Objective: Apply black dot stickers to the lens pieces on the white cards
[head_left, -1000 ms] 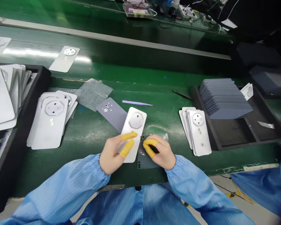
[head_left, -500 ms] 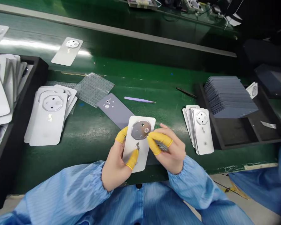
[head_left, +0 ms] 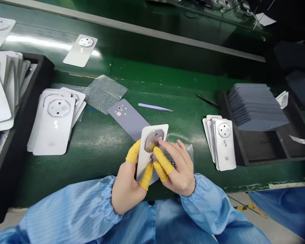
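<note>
Left hand [head_left: 128, 188] holds one white panel [head_left: 143, 160] near one grey plate [head_left: 132, 121].

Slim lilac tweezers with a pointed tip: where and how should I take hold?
Probably pinch the slim lilac tweezers by their broader left half, coming straight down from above, across the two long edges. They lie flat on the green tabletop, narrowing to a point at the right.

Right fingers [head_left: 163, 160] have shifted farther over the white panel [head_left: 142, 162].
</note>
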Demonstrator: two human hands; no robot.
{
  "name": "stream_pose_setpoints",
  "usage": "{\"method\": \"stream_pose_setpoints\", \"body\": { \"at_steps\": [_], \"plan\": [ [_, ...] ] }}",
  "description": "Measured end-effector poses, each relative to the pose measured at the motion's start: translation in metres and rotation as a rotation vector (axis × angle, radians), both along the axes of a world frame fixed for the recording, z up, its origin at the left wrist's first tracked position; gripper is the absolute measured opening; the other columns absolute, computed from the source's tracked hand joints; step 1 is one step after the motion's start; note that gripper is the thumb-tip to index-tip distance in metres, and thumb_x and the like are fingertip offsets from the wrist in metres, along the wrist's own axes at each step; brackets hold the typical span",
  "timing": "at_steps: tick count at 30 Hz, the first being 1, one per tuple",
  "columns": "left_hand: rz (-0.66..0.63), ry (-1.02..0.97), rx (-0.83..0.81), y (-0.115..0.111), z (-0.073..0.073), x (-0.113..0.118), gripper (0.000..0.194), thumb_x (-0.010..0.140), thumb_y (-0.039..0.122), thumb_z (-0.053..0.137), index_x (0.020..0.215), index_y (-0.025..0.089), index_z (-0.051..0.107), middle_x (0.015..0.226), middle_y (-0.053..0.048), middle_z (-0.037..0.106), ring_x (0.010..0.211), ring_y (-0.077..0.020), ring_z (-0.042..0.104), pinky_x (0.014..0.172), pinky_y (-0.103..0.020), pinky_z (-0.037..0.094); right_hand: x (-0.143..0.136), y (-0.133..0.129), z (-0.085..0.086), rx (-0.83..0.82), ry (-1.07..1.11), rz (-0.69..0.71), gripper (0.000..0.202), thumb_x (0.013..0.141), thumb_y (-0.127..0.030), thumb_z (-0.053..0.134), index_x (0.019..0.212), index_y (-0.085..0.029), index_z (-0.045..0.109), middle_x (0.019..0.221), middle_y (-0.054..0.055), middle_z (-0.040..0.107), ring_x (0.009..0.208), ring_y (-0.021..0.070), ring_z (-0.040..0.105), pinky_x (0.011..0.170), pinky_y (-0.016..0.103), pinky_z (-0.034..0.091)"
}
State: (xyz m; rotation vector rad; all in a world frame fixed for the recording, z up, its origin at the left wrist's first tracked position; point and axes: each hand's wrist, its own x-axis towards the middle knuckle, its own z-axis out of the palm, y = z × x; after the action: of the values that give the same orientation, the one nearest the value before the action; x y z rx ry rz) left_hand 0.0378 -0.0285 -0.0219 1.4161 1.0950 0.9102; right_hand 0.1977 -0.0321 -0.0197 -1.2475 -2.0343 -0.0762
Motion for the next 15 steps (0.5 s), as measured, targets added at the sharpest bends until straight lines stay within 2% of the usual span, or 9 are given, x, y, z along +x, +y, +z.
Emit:
{"method": "stream_pose_setpoints", "body": {
  "at_steps": [7,10,13,15],
  "plan": [
    [-0.024,0.168,0.07,-0.001,-0.003,-0.002,0.062,0.087,0.018,0.056,0.144,0.029,0.032,0.135,-0.01,0.058,0.114,-0.0277,0.063,0.091,-0.039,0.056,-0.001,-0.001,-0.001,-0.034,-0.039,-0.005,0.021,0.088,-0.013,0.052,0.106,-0.009,0.063,0.114,0.021,0.066,0.104,0.0275,0.064,0.092,0.052,0.052],
    [-0.028,0.24,0.118,0.0,-0.001,-0.002,0.066,0.085,0.018,0.058,0.144,0.026,0.032,0.133,-0.012,0.06,0.108,-0.0286,0.066,0.084,-0.037,0.059,-0.006,-0.004,-0.007,-0.055,-0.06,0.005,0.024,0.087,-0.012,0.051,0.108,-0.008,0.061,0.123,0.024,0.06,0.117,0.0319,0.056,0.091,0.053,0.053],
    [-0.021,0.309,0.137,0.001,-0.002,-0.002,0.071,0.082,0.016,0.059,0.146,0.024,0.03,0.126,-0.013,0.064,0.097,-0.0285,0.071,0.076,-0.036,0.061,-0.007,-0.002,-0.011,-0.096,0.008,0.085,0.03,0.087,-0.011,0.049,0.116,-0.007,0.057,0.132,0.026,0.052,0.129,0.0335,0.046,0.093,0.053,0.053],
    [-0.001,0.282,0.134,0.004,-0.003,-0.003,0.071,0.083,0.017,0.058,0.147,0.024,0.028,0.13,-0.013,0.061,0.1,-0.0282,0.069,0.08,-0.037,0.06,-0.002,0.002,-0.012,-0.162,0.096,0.153,0.037,0.089,-0.013,0.048,0.126,-0.008,0.051,0.137,0.024,0.047,0.131,0.0316,0.044,0.097,0.052,0.051]
  ]
}}
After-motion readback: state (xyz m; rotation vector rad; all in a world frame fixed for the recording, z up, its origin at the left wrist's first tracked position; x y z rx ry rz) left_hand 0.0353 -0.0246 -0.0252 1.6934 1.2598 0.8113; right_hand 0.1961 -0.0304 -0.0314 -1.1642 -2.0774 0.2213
